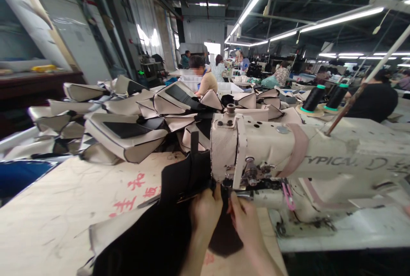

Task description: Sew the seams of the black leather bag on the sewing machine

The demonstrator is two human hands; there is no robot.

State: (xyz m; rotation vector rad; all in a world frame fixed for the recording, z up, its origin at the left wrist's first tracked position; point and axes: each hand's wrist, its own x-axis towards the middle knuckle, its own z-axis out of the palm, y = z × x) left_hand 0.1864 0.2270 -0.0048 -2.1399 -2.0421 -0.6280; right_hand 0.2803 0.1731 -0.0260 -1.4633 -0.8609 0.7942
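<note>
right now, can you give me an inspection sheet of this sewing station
surface: pale table, scuffed, with red characters printed on it
job's things: black fabric fed under the head of the sewing machine
clutter: pile of beige and black sewn pieces behind; two black thread cones
grips: left hand pinches the black fabric; right hand curled beside the needle, hold unclear
cables: nothing seen
surroundings: workshop, other people seated at benches, strip lights overhead
</note>
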